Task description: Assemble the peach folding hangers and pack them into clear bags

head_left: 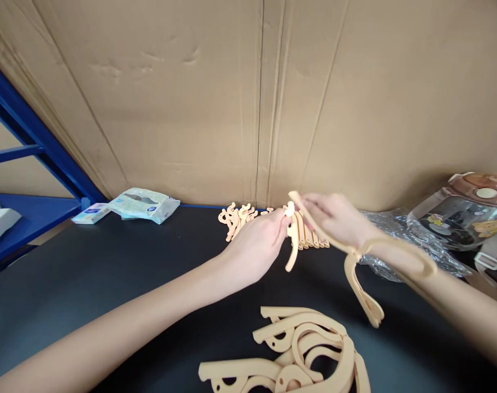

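My left hand (259, 245) is closed in a pinch on a small beige hook piece (291, 240) that hangs down from its fingertips. My right hand (334, 218) is closed on a long beige hanger arm (355, 267), which runs down past my wrist to a looped end. Both hands meet above the black table (109, 273). Behind them lies a row of small beige hook pieces (236, 215). A pile of curved beige hanger arms (301, 352) lies near the front edge.
Two tissue packets (144, 204) lie at the back left by a blue shelf frame (39, 147). A cardboard wall (248, 93) backs the table. At right are crinkled clear plastic (412, 240) and a lidded bottle (465, 210).
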`<state>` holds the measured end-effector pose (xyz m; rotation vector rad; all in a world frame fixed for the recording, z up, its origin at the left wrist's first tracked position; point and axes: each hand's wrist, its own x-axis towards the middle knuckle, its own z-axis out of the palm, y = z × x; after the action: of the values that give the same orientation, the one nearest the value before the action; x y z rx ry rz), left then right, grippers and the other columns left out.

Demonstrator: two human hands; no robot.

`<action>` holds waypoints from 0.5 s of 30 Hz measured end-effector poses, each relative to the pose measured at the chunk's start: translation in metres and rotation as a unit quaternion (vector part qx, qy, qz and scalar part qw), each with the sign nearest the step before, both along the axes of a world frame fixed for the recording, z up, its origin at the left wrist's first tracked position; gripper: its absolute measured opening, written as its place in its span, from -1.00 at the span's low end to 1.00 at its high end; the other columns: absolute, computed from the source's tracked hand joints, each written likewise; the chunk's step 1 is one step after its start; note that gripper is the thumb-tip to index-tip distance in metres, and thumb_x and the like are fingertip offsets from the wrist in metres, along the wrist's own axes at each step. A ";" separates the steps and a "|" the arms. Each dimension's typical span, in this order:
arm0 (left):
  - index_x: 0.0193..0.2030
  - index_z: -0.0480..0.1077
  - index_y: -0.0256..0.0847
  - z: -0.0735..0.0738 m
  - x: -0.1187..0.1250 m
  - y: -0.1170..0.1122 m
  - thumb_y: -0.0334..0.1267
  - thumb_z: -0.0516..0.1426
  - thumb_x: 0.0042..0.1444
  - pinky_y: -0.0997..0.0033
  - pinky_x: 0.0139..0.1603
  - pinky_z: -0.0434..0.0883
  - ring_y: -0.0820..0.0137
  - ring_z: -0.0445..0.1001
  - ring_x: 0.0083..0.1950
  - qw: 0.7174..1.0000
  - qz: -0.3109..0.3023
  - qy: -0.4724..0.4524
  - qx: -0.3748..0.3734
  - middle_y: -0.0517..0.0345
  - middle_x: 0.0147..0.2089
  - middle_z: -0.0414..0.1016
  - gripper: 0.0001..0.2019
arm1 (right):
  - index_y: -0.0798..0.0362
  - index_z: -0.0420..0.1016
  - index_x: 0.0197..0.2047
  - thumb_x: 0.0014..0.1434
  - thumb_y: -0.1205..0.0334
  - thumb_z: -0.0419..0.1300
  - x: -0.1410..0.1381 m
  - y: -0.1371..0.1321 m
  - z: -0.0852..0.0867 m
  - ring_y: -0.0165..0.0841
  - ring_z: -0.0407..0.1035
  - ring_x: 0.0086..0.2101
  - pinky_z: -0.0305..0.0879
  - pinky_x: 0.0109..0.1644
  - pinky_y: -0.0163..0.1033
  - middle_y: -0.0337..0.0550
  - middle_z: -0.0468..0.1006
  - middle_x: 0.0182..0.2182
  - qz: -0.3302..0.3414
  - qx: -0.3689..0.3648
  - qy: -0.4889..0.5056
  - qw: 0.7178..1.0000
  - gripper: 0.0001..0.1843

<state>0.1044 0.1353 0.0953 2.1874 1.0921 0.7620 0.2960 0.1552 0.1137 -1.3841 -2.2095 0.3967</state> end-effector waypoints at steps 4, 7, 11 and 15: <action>-0.45 0.30 -0.19 0.006 -0.018 0.028 -0.12 -0.11 0.32 0.44 -0.34 0.22 0.38 0.33 -0.39 0.999 0.008 0.034 -0.018 0.21 -0.45 0.35 -0.63 | 0.07 0.43 -0.31 0.28 0.14 0.02 0.017 0.015 0.013 -0.47 0.19 -0.77 0.08 -0.66 -0.32 -0.31 0.38 -0.70 -0.059 -0.125 0.228 0.964 -0.75; -0.50 0.36 -0.22 0.005 -0.043 0.063 -0.01 -0.05 0.25 0.44 -0.45 0.13 0.42 0.26 -0.50 0.994 0.093 0.051 -0.027 0.23 -0.53 0.29 -0.58 | 0.09 0.48 -0.33 0.22 0.14 0.11 0.023 0.015 0.019 -0.50 0.16 -0.76 0.04 -0.69 -0.32 -0.27 0.40 -0.67 -0.070 -0.173 0.339 0.922 -0.78; -0.60 0.39 -0.19 -0.009 -0.071 0.094 0.12 0.15 0.03 0.42 -0.48 0.09 0.35 0.30 -0.53 0.978 0.190 0.077 -0.042 0.24 -0.65 0.21 -0.58 | 0.09 0.50 -0.43 0.19 0.26 0.10 0.023 0.011 0.020 -0.55 0.09 -0.66 -0.03 -0.66 -0.39 -0.29 0.28 -0.61 -0.090 -0.082 0.448 0.886 -0.78; -0.29 0.44 -0.17 -0.019 -0.067 0.090 0.17 0.23 -0.11 0.36 -0.26 0.29 0.11 0.45 -0.11 0.972 0.233 0.034 -0.024 0.05 -0.29 0.52 -0.57 | 0.09 0.50 -0.46 0.15 0.35 0.10 0.022 0.011 0.020 -0.57 -0.04 -0.68 -0.15 -0.66 -0.38 -0.36 0.10 -0.65 -0.098 -0.027 0.492 0.865 -0.80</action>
<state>0.0371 0.2251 0.0759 1.9458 1.6742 0.8482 0.3178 0.1663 0.1335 -1.0451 -1.2092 0.8603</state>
